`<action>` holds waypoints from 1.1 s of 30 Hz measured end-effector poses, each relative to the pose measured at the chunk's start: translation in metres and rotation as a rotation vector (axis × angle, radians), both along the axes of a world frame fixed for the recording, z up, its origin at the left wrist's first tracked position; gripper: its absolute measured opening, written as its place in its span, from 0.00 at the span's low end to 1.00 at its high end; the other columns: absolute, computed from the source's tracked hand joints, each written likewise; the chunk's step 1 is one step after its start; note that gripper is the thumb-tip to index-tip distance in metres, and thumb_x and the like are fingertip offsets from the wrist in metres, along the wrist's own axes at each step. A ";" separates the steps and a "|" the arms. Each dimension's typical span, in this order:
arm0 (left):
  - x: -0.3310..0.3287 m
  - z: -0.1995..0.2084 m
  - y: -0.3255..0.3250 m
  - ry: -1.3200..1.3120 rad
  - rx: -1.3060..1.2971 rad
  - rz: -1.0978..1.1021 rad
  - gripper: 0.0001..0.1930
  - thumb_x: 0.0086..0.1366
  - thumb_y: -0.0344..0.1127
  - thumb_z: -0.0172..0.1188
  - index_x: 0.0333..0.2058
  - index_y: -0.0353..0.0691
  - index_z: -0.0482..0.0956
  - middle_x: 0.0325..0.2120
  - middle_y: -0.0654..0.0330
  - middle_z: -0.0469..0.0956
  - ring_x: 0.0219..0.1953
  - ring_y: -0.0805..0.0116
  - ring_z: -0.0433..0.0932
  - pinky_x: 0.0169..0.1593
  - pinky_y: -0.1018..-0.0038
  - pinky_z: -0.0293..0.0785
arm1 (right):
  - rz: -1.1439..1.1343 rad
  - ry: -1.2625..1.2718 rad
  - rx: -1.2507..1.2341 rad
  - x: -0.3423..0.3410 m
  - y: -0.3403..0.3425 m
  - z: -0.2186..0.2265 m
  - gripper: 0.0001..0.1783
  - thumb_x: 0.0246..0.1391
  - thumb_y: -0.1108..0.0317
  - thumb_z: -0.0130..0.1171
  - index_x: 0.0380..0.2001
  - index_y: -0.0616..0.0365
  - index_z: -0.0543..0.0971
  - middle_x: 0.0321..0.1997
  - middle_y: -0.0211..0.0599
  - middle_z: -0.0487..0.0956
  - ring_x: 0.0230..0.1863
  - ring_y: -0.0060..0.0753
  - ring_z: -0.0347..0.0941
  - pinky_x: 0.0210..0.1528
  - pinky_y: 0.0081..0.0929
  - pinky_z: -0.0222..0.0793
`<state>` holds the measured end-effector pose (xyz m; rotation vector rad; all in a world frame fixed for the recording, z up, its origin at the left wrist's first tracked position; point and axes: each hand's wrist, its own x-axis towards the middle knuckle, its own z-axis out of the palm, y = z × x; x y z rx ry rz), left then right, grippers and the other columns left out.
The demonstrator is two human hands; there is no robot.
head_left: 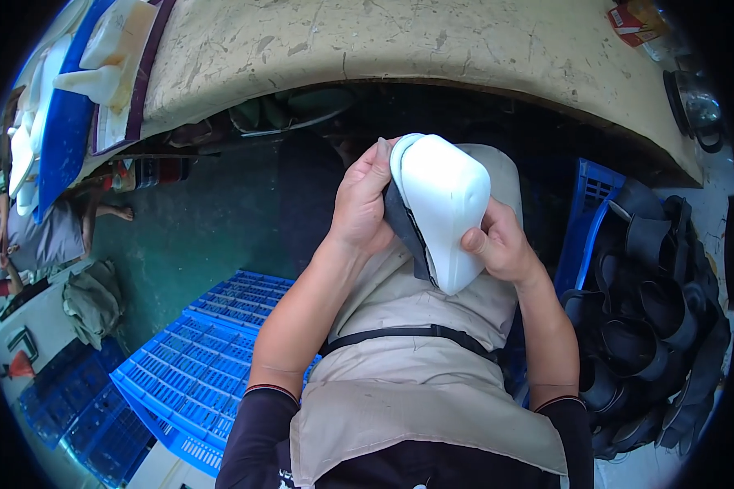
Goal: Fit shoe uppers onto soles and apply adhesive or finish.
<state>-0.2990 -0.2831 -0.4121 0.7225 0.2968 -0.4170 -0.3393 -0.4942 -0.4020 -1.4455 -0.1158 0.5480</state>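
Observation:
Above my lap I hold a white shoe last [447, 191], tilted with its narrow end toward me. A dark grey shoe upper [401, 220] lies along its left side, with a pale rim at the top. My left hand [364, 200] is closed on the upper, thumb near the pale rim at the last's wide end. My right hand [501, 240] grips the last's right side, thumb pressed on the white surface and the other fingers hidden behind it. How far the upper reaches around the underside cannot be seen.
A worn cream table [367, 45] stretches across the front. White lasts [98, 81] sit at its far left by a blue bin [65, 122]. Blue crates [196, 359] stand left of me. Dark shoe uppers [636, 326] fill a blue crate on my right. Another person [45, 232] is far left.

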 end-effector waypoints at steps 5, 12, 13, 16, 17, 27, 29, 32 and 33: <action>-0.002 -0.004 0.006 -0.004 -0.004 -0.005 0.20 0.78 0.47 0.51 0.53 0.35 0.76 0.41 0.57 0.81 0.40 0.74 0.79 0.44 0.76 0.79 | 0.013 -0.027 -0.070 -0.002 0.005 0.001 0.43 0.58 0.40 0.65 0.61 0.68 0.70 0.49 0.51 0.82 0.44 0.46 0.80 0.49 0.35 0.75; -0.001 0.007 0.006 0.000 0.040 -0.009 0.19 0.78 0.45 0.51 0.52 0.34 0.77 0.40 0.57 0.81 0.39 0.76 0.78 0.43 0.78 0.78 | 0.069 -0.061 -0.137 -0.002 0.006 0.008 0.40 0.60 0.43 0.63 0.61 0.67 0.70 0.49 0.53 0.82 0.43 0.49 0.81 0.48 0.38 0.76; -0.001 0.009 0.006 0.001 0.048 -0.013 0.19 0.78 0.45 0.52 0.52 0.33 0.77 0.40 0.58 0.81 0.38 0.76 0.78 0.42 0.78 0.77 | 0.077 -0.065 -0.146 -0.003 0.005 0.011 0.40 0.60 0.44 0.63 0.62 0.67 0.70 0.49 0.54 0.82 0.43 0.49 0.81 0.47 0.38 0.76; 0.000 0.013 0.003 -0.022 0.065 -0.013 0.18 0.78 0.43 0.52 0.52 0.33 0.77 0.40 0.58 0.80 0.38 0.76 0.77 0.42 0.79 0.76 | 0.081 -0.080 -0.148 -0.004 0.004 0.015 0.38 0.60 0.46 0.63 0.62 0.66 0.70 0.49 0.54 0.82 0.43 0.50 0.81 0.47 0.39 0.76; -0.001 0.015 0.004 -0.010 0.074 -0.018 0.18 0.78 0.43 0.52 0.52 0.33 0.77 0.40 0.58 0.80 0.38 0.76 0.77 0.43 0.79 0.76 | 0.084 -0.086 -0.149 -0.004 0.004 0.017 0.38 0.60 0.47 0.64 0.63 0.66 0.70 0.49 0.54 0.82 0.43 0.50 0.81 0.47 0.39 0.76; -0.005 0.031 -0.006 0.028 0.049 0.006 0.17 0.76 0.43 0.55 0.50 0.33 0.79 0.41 0.58 0.80 0.39 0.74 0.76 0.45 0.78 0.75 | 0.122 -0.086 -0.212 -0.002 -0.008 0.055 0.44 0.59 0.53 0.65 0.71 0.65 0.61 0.54 0.59 0.81 0.49 0.57 0.81 0.52 0.41 0.75; -0.005 0.035 -0.007 0.024 0.046 0.013 0.17 0.76 0.44 0.55 0.49 0.33 0.79 0.41 0.58 0.80 0.40 0.74 0.76 0.45 0.78 0.75 | 0.123 -0.085 -0.218 -0.003 -0.008 0.060 0.45 0.59 0.53 0.65 0.72 0.65 0.60 0.54 0.59 0.81 0.49 0.57 0.81 0.52 0.41 0.75; -0.007 0.039 -0.008 0.010 0.006 0.015 0.17 0.75 0.44 0.57 0.48 0.34 0.80 0.42 0.58 0.80 0.40 0.73 0.76 0.46 0.77 0.75 | 0.117 -0.084 -0.227 -0.006 -0.008 0.067 0.45 0.59 0.53 0.64 0.72 0.64 0.59 0.54 0.60 0.80 0.49 0.58 0.81 0.52 0.41 0.75; -0.006 0.040 -0.008 0.007 -0.007 0.015 0.17 0.75 0.44 0.57 0.48 0.34 0.81 0.42 0.58 0.80 0.40 0.73 0.76 0.46 0.77 0.75 | 0.115 -0.082 -0.230 -0.006 -0.008 0.068 0.45 0.59 0.53 0.64 0.72 0.64 0.59 0.54 0.60 0.80 0.49 0.58 0.81 0.52 0.41 0.75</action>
